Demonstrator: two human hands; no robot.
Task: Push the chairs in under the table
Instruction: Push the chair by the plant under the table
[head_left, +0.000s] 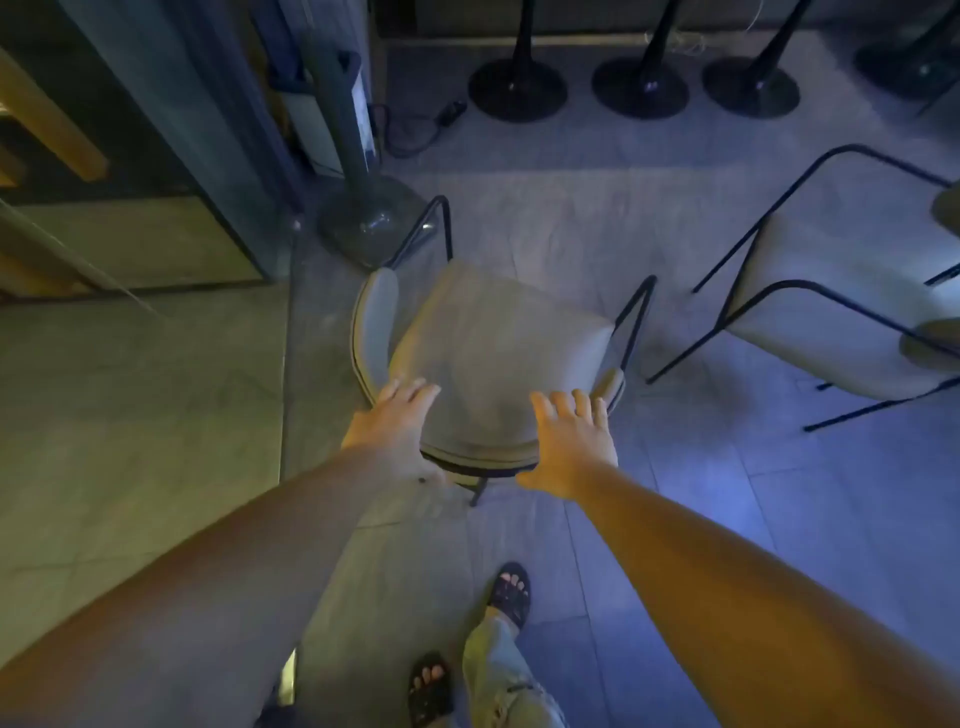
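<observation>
A grey cushioned chair (498, 343) with thin black metal legs stands on the tiled floor right in front of me, seen from above. Its curved backrest faces me. My left hand (390, 418) lies over the left part of the backrest's top edge, fingers curled onto it. On the right part, my right hand (570, 446) has its fingers over the top and its thumb behind. A second chair (831, 317) with a pale seat and black frame stands at the right. No tabletop shows in the view.
Three black round pedestal bases (640, 88) line the far wall. A grey floor-stand base (370, 221) and a cable (415, 130) sit just beyond the chair's left leg. A glass partition (171, 156) runs along the left. My sandalled feet (511, 592) are below.
</observation>
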